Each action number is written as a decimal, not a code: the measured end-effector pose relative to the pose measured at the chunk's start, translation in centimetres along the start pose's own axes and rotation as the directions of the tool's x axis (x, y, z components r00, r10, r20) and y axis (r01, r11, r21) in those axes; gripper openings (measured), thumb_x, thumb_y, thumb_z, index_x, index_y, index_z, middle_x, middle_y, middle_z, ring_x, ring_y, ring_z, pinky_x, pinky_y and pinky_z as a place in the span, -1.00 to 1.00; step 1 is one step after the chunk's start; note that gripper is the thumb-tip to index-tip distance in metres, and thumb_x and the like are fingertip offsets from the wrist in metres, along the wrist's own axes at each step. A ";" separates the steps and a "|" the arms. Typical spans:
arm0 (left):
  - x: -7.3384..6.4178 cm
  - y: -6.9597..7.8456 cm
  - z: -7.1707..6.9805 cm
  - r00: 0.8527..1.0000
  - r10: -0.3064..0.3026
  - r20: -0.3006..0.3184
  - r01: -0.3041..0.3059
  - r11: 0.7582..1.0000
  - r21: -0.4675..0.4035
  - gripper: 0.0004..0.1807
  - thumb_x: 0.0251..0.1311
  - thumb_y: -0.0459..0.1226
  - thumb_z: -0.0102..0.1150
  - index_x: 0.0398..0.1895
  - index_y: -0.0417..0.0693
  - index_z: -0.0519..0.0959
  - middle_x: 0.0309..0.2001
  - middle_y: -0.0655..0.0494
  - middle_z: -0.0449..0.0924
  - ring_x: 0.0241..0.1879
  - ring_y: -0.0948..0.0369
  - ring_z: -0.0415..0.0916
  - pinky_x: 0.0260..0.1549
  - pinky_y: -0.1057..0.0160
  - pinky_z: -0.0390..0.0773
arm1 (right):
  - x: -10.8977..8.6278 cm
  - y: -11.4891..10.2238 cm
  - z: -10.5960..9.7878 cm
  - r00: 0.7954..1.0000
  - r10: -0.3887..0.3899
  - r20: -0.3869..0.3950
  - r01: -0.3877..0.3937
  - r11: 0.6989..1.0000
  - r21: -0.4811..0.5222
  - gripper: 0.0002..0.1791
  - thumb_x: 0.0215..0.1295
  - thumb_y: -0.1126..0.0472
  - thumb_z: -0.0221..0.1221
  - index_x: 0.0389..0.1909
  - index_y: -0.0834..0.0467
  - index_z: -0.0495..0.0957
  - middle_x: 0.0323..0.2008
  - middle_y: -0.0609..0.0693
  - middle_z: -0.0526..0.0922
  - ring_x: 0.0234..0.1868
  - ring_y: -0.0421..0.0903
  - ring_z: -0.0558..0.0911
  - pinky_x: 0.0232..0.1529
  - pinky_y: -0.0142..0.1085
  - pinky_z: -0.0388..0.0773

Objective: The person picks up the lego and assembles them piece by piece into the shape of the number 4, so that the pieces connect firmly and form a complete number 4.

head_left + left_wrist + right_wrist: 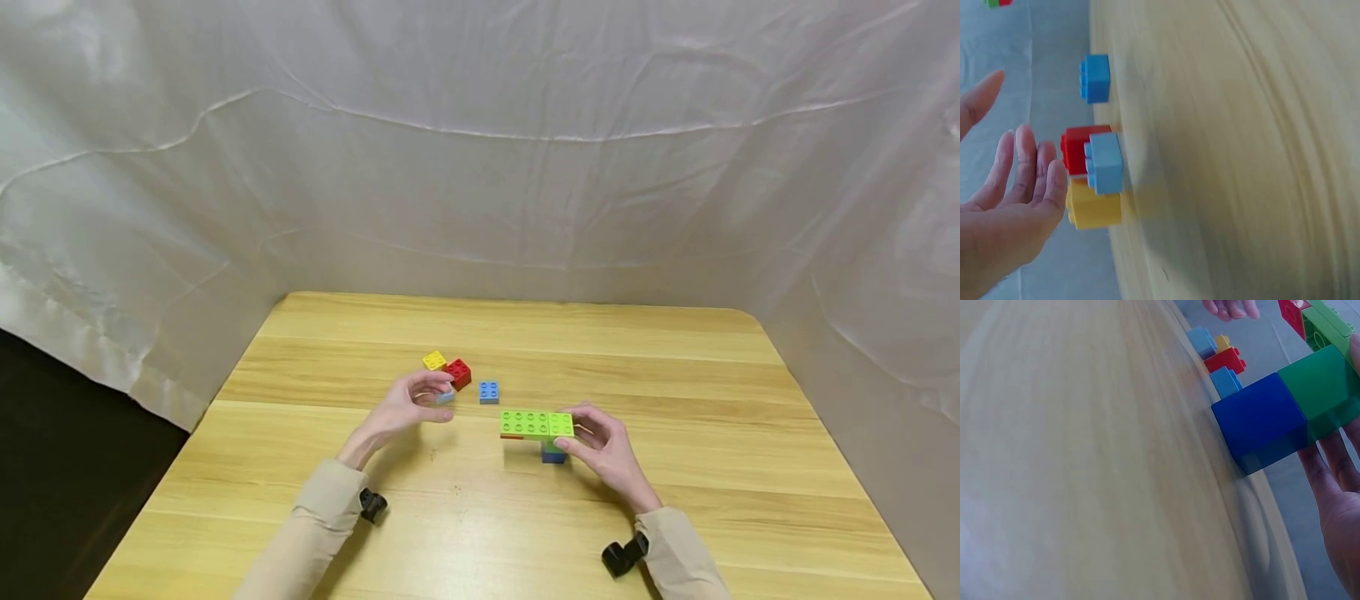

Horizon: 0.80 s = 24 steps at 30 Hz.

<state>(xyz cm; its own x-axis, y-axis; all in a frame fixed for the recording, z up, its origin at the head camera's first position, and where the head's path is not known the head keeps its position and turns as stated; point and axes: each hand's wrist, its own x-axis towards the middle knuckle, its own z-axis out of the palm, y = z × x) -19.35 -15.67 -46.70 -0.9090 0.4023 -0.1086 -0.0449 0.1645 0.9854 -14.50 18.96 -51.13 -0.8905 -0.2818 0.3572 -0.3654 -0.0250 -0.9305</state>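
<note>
My left hand (405,406) is over a light blue brick (1107,164), fingers loosely bent and thumb apart; the left wrist view shows nothing gripped. Behind that brick are a red brick (460,375) and a yellow brick (433,360). A second blue brick (489,392) sits to their right. With thumb and fingers my right hand (606,450) holds a built piece by its right end. Lime-green bricks (525,423) form its long top. Below them come a green brick (1322,387) and a dark blue brick (1263,422). A red brick (1294,315) is under the far end.
A wooden table (675,367) carries all the bricks. Pale fabric (480,192) hangs behind it and along the sides. Black camera mounts (624,555) are on both wrists, by the beige sleeves (678,554).
</note>
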 end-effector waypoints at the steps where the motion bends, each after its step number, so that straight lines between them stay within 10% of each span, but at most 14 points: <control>1: 0.1 0.0 -0.1 1.000 -0.002 -0.015 0.002 1.000 0.014 -0.28 0.05 -0.46 0.40 0.33 -0.40 0.35 0.24 -0.42 0.43 0.26 -0.27 0.40 0.36 -0.14 0.43 | 0.0 0.0 0.0 1.000 -0.001 0.001 0.001 1.000 0.001 -0.63 0.18 0.56 0.28 0.02 0.54 0.48 -0.01 -0.22 0.65 0.02 -0.33 0.65 0.12 -0.47 0.64; 17: 3.1 0.0 0.7 0.967 0.012 -0.254 0.012 0.995 0.095 -0.33 0.00 -0.56 0.36 0.27 -0.36 0.44 0.20 -0.34 0.51 0.27 -0.20 0.47 0.41 -0.12 0.40 | 0.0 0.1 -0.1 1.000 0.001 0.002 -0.001 1.000 0.011 -0.62 0.18 0.56 0.28 0.02 0.54 0.47 -0.01 -0.21 0.65 0.02 -0.32 0.65 0.11 -0.47 0.64; 24: 4.3 0.3 1.5 0.950 0.050 -0.309 0.037 0.962 0.270 -0.33 -0.03 -0.53 0.41 0.25 -0.34 0.47 0.21 -0.27 0.57 0.21 -0.14 0.52 0.34 -0.08 0.48 | 0.0 0.1 -0.1 1.000 0.006 0.002 -0.006 1.000 0.013 -0.61 0.18 0.56 0.28 0.03 0.54 0.47 0.00 -0.22 0.65 0.02 -0.33 0.65 0.13 -0.46 0.64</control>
<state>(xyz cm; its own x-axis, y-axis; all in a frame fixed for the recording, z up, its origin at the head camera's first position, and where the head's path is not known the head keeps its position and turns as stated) -22.64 -12.59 -47.06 -0.9936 0.1122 -0.0133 0.0349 0.4161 0.9086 -14.54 19.02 -51.25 -0.8922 -0.2841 0.3511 -0.3561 -0.0356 -0.9338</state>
